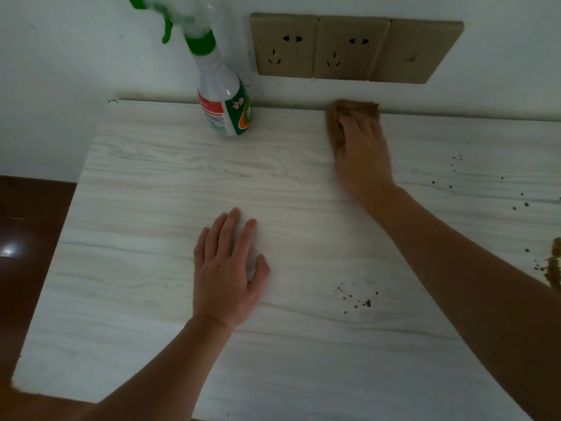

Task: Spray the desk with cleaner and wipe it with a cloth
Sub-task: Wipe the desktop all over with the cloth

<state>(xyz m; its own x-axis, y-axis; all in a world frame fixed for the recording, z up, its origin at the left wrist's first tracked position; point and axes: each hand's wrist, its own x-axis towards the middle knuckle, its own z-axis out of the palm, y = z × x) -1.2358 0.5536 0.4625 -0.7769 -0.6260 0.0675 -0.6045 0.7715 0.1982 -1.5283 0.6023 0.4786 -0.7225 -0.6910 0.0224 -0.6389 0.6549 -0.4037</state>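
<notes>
A pale wood-grain desk (151, 238) fills the view. At its back edge by the wall my right hand (362, 153) presses down on a brown cloth (358, 108), which shows only beyond my fingertips and along the left of the hand. My left hand (226, 268) lies flat on the middle of the desk, fingers apart, holding nothing. A clear spray bottle (223, 95) with a green trigger and collar and a red, white and green label stands upright at the back, left of the cloth. Brown crumbs (358, 299) lie right of my left hand.
More dark specks (485, 183) are scattered over the right side of the desk, and a brown smear (552, 268) sits at the right frame edge. Three beige wall sockets (349, 47) hang above the cloth. Dark brown floor (27, 238) shows past the desk's left edge.
</notes>
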